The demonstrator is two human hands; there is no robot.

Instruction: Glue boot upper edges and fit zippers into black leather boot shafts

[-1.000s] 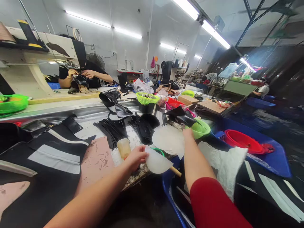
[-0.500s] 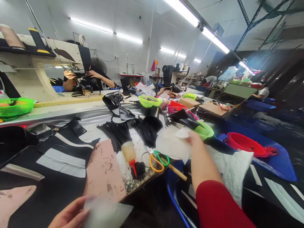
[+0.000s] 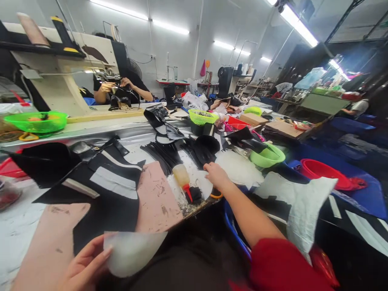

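Note:
Low at the front, my left hand [image 3: 86, 262] pinches a thin, whitish half-round sheet [image 3: 135, 254] between thumb and fingers. My right hand [image 3: 217, 176] reaches across the bench, fingers closed at a small rounded white sheet [image 3: 203, 184]. This sheet covers most of the scissors, whose orange handle [image 3: 216, 194] peeks out below. Just left of it lies a glue bottle [image 3: 181, 174] with a red nozzle, tip on a small black scrap [image 3: 196, 195]. To the right of that hand is a pile of white sheets [image 3: 239, 167].
Black cut pieces with white strips [image 3: 115, 182] lie on pink board [image 3: 157, 196] at left. Black strips [image 3: 162, 155], a green basket [image 3: 267, 155] and a blue tub [image 3: 232, 218] surround the bench corner. Across the bench, a person's hands [image 3: 127, 83] work at a sewing machine [image 3: 66, 68].
My right hand has moved left from the white pile with the small white sheet, over the scissors. My left hand still holds its sheet. The camera view has turned somewhat left.

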